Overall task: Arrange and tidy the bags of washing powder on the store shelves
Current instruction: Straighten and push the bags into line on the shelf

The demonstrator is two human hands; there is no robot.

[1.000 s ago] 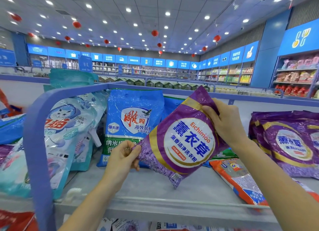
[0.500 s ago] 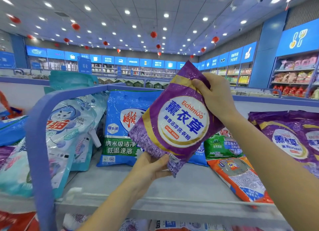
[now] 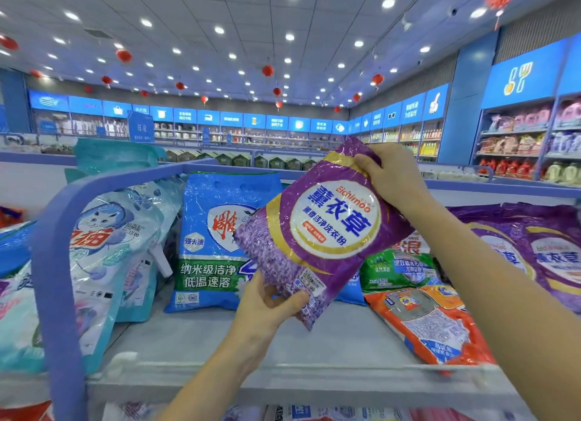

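Observation:
A purple bag of washing powder (image 3: 320, 232) hangs tilted in the air above the grey shelf (image 3: 220, 345). My right hand (image 3: 390, 175) grips its top edge. My left hand (image 3: 267, 304) holds its bottom corner from below. Behind it a blue bag (image 3: 210, 232) stands upright. A green bag (image 3: 399, 269) and an orange bag (image 3: 434, 323) lie to the right. More purple bags (image 3: 534, 251) stand at the far right.
A blue shelf divider (image 3: 59, 263) curves up on the left, with pale blue cat-print bags (image 3: 103, 251) leaning behind it. Further bags show on the shelf below (image 3: 298, 412). Store shelving lines the far walls.
Both hands have lifted the purple bag up and to the right. My left hand has shifted from its left edge to beneath its bottom corner.

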